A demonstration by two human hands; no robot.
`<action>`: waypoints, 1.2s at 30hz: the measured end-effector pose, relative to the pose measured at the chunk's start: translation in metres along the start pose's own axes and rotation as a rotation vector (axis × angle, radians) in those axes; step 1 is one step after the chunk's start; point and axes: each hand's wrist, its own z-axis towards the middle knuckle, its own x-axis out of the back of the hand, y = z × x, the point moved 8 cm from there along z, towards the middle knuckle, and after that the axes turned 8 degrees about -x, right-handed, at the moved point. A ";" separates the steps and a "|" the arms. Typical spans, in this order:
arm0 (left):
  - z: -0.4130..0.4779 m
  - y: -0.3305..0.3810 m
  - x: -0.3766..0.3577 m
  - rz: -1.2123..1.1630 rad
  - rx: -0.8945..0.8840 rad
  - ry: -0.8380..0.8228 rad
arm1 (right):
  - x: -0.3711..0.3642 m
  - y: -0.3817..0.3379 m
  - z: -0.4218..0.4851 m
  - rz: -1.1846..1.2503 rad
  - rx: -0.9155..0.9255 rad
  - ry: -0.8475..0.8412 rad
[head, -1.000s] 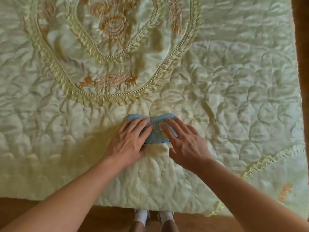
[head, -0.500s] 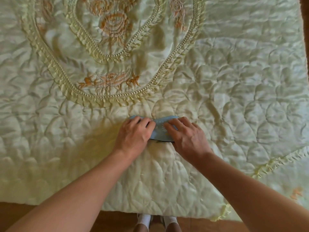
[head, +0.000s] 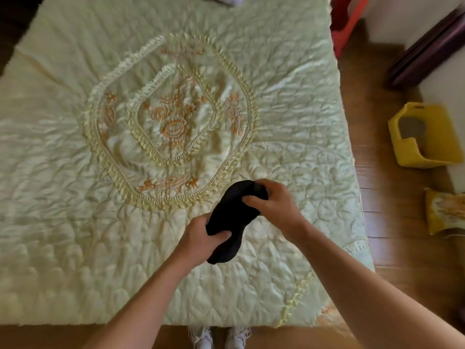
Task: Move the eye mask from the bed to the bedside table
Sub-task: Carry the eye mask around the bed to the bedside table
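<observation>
The eye mask shows its black underside and is lifted a little above the pale green quilted bed. My left hand grips its lower end. My right hand grips its upper end. The mask hangs slanted between both hands, over the near right part of the bed. No bedside table shows in this view.
A yellow plastic stool lies on the wooden floor right of the bed, with a yellowish bundle nearer me. A red object stands at the bed's far right corner. My white shoes touch the bed's near edge.
Both hands have closed on the mask and lifted it off the quilt, turning its blue face away so the black side shows. The camera has pulled back, showing much more of the bed and floor.
</observation>
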 end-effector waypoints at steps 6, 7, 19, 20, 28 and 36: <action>-0.067 0.112 -0.006 -0.470 0.072 0.054 | 0.029 -0.076 -0.079 0.615 -0.224 -0.166; -0.077 0.126 -0.006 -0.520 0.079 0.047 | 0.033 -0.087 -0.091 0.628 -0.227 -0.180; -0.146 0.209 0.005 -0.555 0.099 0.025 | 0.077 -0.186 -0.186 0.368 0.219 -0.039; -0.145 0.212 0.005 -0.577 0.102 0.036 | 0.081 -0.194 -0.193 0.303 0.316 -0.009; -0.145 0.237 0.012 -0.698 0.068 0.001 | 0.074 -0.207 -0.233 -0.114 0.686 0.032; -0.161 0.243 0.007 -0.799 0.062 -0.091 | 0.078 -0.199 -0.247 -0.207 0.829 0.091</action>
